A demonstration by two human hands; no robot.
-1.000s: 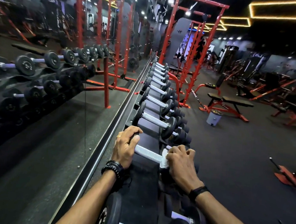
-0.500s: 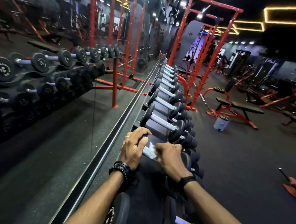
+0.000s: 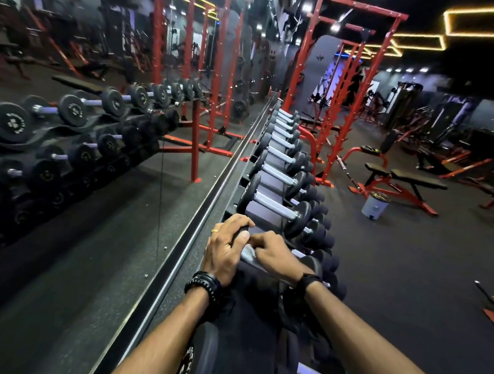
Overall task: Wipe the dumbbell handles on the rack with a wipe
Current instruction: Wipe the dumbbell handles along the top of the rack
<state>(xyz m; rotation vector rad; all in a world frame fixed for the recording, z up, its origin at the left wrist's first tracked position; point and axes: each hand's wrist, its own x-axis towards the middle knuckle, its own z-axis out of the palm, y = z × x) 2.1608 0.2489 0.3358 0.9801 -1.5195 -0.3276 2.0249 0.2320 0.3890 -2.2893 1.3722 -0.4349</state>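
Nearest the camera, two bare forearms are seen reaching forward over the dumbbell rack (image 3: 251, 332), with a black dumbbell head (image 3: 192, 362) lying beneath the left forearm. A black beaded bracelet (image 3: 203, 283) is worn on the left wrist and a dark band (image 3: 307, 280) on the right. The left hand (image 3: 224, 249) is curled over the left end of a dumbbell (image 3: 307, 265), its fingers wrapped round the black head there; a gold ring (image 3: 215, 230) is seen on one finger. Just beside it, the right hand (image 3: 272, 254) is closed over the metal handle (image 3: 249, 255), knuckles up, its fingertips tucked under and hidden. A pale strip is glimpsed under those fingers, but whether it is the wipe or bare handle cannot be told. Beyond the fingertips, a row of further dumbbells (image 3: 277, 207) is laid along the rack, receding away. To the left of the left fingers, a wall mirror (image 3: 87, 201) is mounted, in which the dumbbells are reflected. Farther off, right of the right fingers, a white bin (image 3: 374, 205), a red-framed bench (image 3: 403, 180) and red racks (image 3: 338, 105) are placed on the dark floor.
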